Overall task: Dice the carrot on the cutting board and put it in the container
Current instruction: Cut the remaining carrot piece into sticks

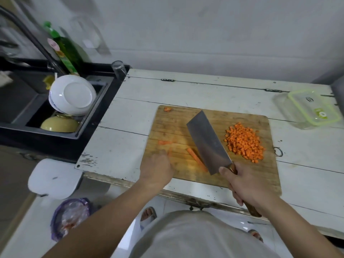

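Observation:
A wooden cutting board [186,127] lies on the white table. A pile of diced carrot [244,142] sits on its right part. A carrot stick [196,159] lies near the front, beside the cleaver [208,144], whose wooden handle my right hand [245,185] grips. A blurred carrot strip [164,142] lies at the left, and a small carrot scrap [167,109] at the far left corner. My left hand [156,168] is at the board's front left, fingers curled down over carrot pieces; whether it holds any is hidden. The clear container [307,108] with a green-rimmed lid stands at the back right.
A black sink [22,101] at the left holds a white bowl [72,94] and a yellow bowl [59,124]. A green bottle [65,49] and a glass [119,68] stand behind it. A bin with a purple bag [70,216] is on the floor.

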### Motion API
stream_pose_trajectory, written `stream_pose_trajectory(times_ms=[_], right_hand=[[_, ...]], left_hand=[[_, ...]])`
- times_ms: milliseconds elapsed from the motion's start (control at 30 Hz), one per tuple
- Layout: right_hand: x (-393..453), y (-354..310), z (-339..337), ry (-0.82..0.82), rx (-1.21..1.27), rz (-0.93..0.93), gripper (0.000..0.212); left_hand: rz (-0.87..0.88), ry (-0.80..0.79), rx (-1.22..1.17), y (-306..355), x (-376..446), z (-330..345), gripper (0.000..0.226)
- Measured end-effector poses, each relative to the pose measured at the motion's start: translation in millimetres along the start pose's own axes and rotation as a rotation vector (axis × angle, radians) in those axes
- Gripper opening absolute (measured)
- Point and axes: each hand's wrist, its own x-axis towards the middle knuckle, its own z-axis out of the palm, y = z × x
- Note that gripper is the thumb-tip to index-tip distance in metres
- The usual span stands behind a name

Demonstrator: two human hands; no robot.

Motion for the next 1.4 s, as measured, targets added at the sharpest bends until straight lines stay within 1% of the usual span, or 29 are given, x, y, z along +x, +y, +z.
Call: stream_pose_trajectory(times_ms=[67, 133, 200, 267, 300, 367, 433, 567, 667, 700, 800, 867, 933, 1067, 1133, 1233, 1267, 1333, 1400], right_hand=[[-2.9, -1.5, 7.4, -0.004, -0.011, 0.011, 0.031], [-5.4, -1.1, 16.2, -0.018, -0.054, 0.001, 0.034], [-6.9, 0.6, 25.1, -0.021, -0.115, -0.014, 0.036], [-7.1, 1.9, 32.2, -0.008, -0.142, -0.013, 0.035], [-6.2, 2.6, 34.5, -0.001, -0.140, -0.006, 0.035], [-3.1, 3.5, 36.8, 0.018, -0.147, 0.006, 0.033], [0.4, 3.6, 36.5, 0.037, -0.140, 0.019, 0.032], [6.6, 1.8, 34.8, 0.047, -0.113, 0.036, 0.030], [8.2, -0.2, 32.0, 0.040, -0.088, 0.039, 0.026], [8.2, -1.0, 30.7, 0.041, -0.091, 0.035, 0.025], [6.9, -2.6, 25.2, 0.051, -0.098, 0.025, 0.025], [6.3, -4.2, 21.4, 0.055, -0.092, 0.017, 0.024], [7.0, -4.3, 18.7, 0.051, -0.081, 0.020, 0.023], [14.1, -0.7, 11.0, 0.085, 0.051, 0.028, 0.026], [17.8, 2.1, 1.9, 0.136, 0.080, 0.032, 0.027], [21.6, 6.5, -16.1, 0.228, 0.143, 0.036, 0.030], [22.5, 9.0, -22.8, 0.257, 0.174, 0.040, 0.031], [23.6, 14.1, -36.2, 0.299, 0.232, 0.046, 0.031], [23.0, 18.4, -46.8, 0.325, 0.274, 0.059, 0.030]], left_hand=[[-0.015, -0.003, -0.027, 3.8, -0.9, 5.2, 0.023], [0.033, -0.006, -0.077, 9.0, -1.9, 6.8, 0.024], [0.102, 0.021, -0.114, 12.9, -4.1, 6.4, 0.016], [0.136, 0.054, -0.224, 10.8, -7.7, 6.2, 0.009], [0.131, 0.075, -0.288, 6.8, -9.2, 7.3, 0.007], [0.110, 0.181, -0.354, -5.7, -8.3, 11.4, 0.004], [0.126, 0.266, -0.333, -19.1, -4.9, 18.0, 0.005], [0.267, 0.327, -0.189, -28.3, -0.5, 29.7, 0.030], [0.314, 0.369, -0.181, -26.7, 1.6, 28.5, 0.043], [0.356, 0.377, -0.180, -27.5, 3.5, 26.4, 0.044], [0.571, 0.402, -0.096, -37.5, 14.2, 24.9, 0.029], [0.650, 0.377, -0.038, -44.9, 19.7, 23.1, 0.028], [0.685, 0.352, -0.019, -48.5, 24.9, 17.9, 0.027], [0.750, 0.355, 0.006, -28.9, 34.4, 9.6, 0.019], [0.790, 0.258, -0.052, -0.8, 35.3, 5.1, 0.029], [0.878, 0.101, 0.079, 41.1, 49.9, -2.3, 0.064], [0.875, 0.055, 0.102, 52.3, 59.5, -6.4, 0.068], [0.849, -0.035, 0.138, 70.8, 79.9, -15.0, 0.065], [0.901, -0.131, 0.228, 85.7, 98.4, -21.3, 0.058]])
